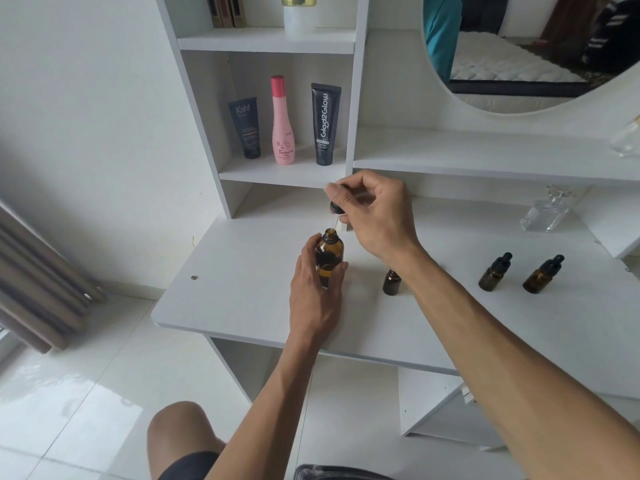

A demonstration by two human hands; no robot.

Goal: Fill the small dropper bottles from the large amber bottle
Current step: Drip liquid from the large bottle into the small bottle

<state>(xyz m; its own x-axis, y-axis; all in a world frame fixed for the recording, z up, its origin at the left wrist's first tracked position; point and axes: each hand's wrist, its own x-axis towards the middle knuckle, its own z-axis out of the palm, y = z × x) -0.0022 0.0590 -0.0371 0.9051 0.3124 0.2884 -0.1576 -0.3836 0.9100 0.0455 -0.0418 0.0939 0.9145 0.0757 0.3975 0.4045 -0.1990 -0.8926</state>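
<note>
The large amber bottle (330, 251) stands uncapped on the white desk (242, 289), and my left hand (313, 289) grips its body from the near side. Just above its mouth my right hand (372, 213) pinches a black-capped dropper (336, 208), whose glass tip points down into the bottle's neck. A small amber bottle (391, 282) without a cap stands right of the large one, partly hidden behind my right forearm. Two more small dropper bottles (493, 273) (542, 275) with black dropper caps stand further right.
A shelf above the desk holds a dark tube (246, 128), a pink bottle (283, 123) and a black tube (325, 124). Clear glass perfume bottles (547, 213) sit at the back right under a round mirror (519, 46). A curtain hangs at the left.
</note>
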